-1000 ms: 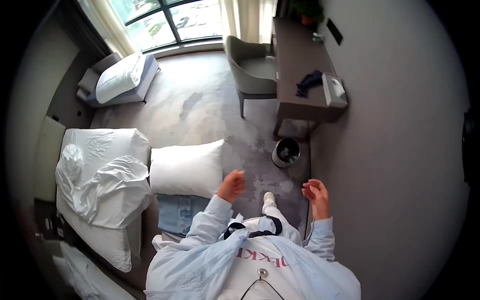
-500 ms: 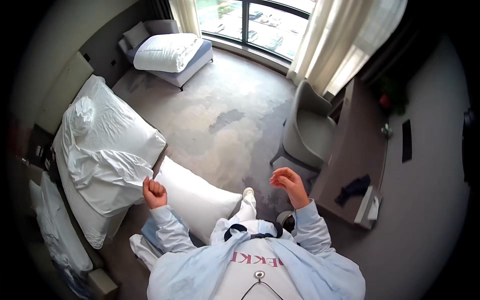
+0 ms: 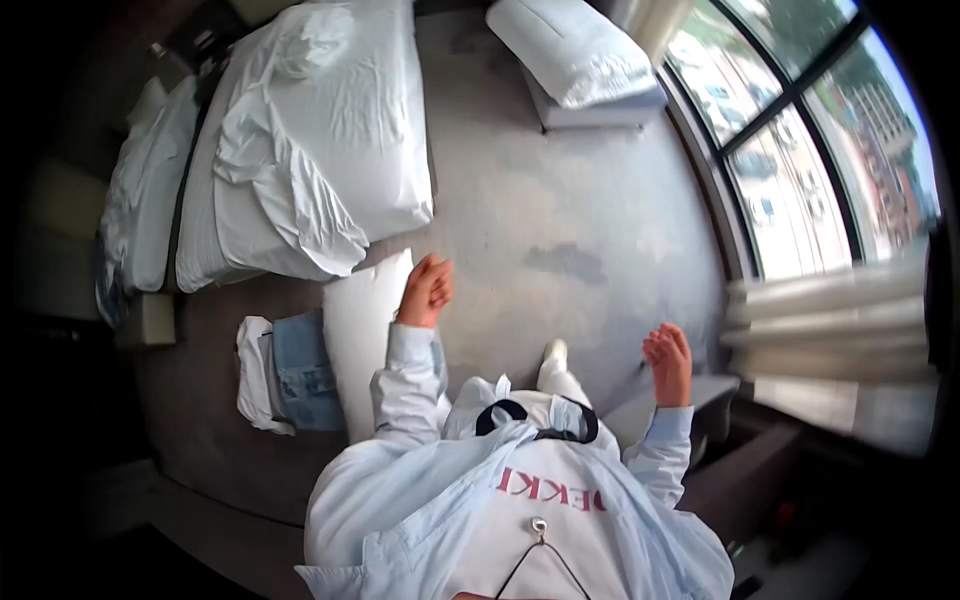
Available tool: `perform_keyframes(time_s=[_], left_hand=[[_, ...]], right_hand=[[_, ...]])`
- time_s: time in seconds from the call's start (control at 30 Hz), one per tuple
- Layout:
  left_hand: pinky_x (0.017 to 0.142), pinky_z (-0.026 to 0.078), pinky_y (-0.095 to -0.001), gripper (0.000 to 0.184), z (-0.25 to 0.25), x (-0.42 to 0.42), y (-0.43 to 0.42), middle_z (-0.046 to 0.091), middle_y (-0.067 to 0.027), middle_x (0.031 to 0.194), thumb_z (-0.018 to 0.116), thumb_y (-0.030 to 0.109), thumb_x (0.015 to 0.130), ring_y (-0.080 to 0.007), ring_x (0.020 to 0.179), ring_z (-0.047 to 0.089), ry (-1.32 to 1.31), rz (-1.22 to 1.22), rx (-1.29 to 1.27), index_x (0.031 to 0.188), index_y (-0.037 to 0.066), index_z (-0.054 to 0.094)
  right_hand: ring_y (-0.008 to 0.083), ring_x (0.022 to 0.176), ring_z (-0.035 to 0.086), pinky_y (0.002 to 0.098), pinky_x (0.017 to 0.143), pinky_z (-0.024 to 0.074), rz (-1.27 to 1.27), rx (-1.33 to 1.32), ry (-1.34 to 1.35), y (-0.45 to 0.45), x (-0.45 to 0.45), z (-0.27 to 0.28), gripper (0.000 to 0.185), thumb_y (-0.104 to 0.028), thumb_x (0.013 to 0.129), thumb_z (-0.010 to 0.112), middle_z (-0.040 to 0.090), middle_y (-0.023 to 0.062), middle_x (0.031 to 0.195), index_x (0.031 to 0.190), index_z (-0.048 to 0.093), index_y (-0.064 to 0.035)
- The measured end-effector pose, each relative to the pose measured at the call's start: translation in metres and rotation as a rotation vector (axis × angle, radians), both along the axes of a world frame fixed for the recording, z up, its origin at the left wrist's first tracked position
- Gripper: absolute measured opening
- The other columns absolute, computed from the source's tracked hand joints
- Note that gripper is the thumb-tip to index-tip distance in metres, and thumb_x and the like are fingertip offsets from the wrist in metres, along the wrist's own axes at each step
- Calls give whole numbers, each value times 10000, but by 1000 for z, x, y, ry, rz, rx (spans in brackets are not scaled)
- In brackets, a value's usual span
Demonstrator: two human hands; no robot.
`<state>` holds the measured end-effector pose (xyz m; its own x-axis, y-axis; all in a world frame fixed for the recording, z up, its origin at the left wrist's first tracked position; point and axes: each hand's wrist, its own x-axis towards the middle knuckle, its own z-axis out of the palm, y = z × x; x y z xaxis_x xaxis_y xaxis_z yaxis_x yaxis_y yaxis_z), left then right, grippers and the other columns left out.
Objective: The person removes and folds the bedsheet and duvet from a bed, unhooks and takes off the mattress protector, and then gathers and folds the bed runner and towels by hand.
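Observation:
My left hand (image 3: pixel 427 290) is raised in front of me with its fingers curled into a loose fist, and nothing shows in it. Behind it a white pillow (image 3: pixel 358 335) lies beside folded blue fabric (image 3: pixel 303 350) and a crumpled white cloth (image 3: pixel 254 375). Over the floor to the right, near the grey chair (image 3: pixel 640 405), my right hand (image 3: pixel 668 362) is held up, empty, with slightly bent fingers. At the upper left is a bed (image 3: pixel 385 130) with a white sheet (image 3: pixel 285 180) bunched across it.
A folded white duvet (image 3: pixel 580 50) rests on a low seat (image 3: pixel 600 113) at the top. More white bedding (image 3: pixel 150 200) lies at the far left. A large window (image 3: pixel 780 180) and a blurred curtain (image 3: pixel 840 320) stand at the right. Grey carpet (image 3: pixel 560 220) spans the middle.
The view has turned right toward the window, so the bed, pillow and duvet stand differently in it and the desk has nearly left view. My left hand stays closed; my right hand remains raised.

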<state>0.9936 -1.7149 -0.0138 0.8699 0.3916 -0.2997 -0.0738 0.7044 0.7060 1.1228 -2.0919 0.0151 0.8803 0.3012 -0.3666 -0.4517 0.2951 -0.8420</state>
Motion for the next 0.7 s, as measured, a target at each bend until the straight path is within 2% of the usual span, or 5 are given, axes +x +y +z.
perform_keyframes(time_s=[0.17, 0.5, 0.6, 0.63, 0.7], left_hand=[[368, 241, -205, 287, -10, 23, 31, 274, 48, 516, 511, 80, 830, -52, 410, 283, 45, 414, -105, 626, 153, 322], [371, 255, -190, 272, -23, 101, 148, 303, 58, 521, 485, 132, 858, -47, 418, 301, 112, 723, -114, 627, 158, 345], [353, 258, -197, 257, -80, 172, 226, 321, 55, 498, 498, 119, 833, -55, 404, 325, 147, 688, -166, 610, 162, 377], [354, 253, -197, 271, -67, 214, 250, 317, 59, 495, 516, 107, 818, -58, 406, 329, 204, 597, -274, 603, 173, 367], [371, 233, -192, 309, -47, 302, 294, 315, 59, 511, 563, 119, 794, -50, 409, 313, 146, 380, -176, 597, 172, 331]], right_hand=[[129, 774, 574, 247, 717, 454, 387, -72, -84, 95, 157, 32, 117, -87, 823, 514, 581, 35, 837, 935, 533, -60], [144, 764, 586, 253, 709, 467, 769, -17, -106, 306, 326, 20, 108, -81, 838, 478, 598, 60, 848, 922, 534, -44], [146, 757, 590, 259, 705, 471, 683, -34, -29, 351, 385, -9, 106, -87, 837, 490, 601, 65, 856, 927, 535, -53], [146, 758, 591, 261, 704, 471, 655, -64, -1, 367, 409, -15, 108, -85, 833, 498, 602, 66, 859, 931, 534, -58], [144, 742, 590, 251, 692, 468, 526, -128, 63, 398, 455, -16, 120, -85, 824, 508, 598, 63, 855, 940, 528, -63]])
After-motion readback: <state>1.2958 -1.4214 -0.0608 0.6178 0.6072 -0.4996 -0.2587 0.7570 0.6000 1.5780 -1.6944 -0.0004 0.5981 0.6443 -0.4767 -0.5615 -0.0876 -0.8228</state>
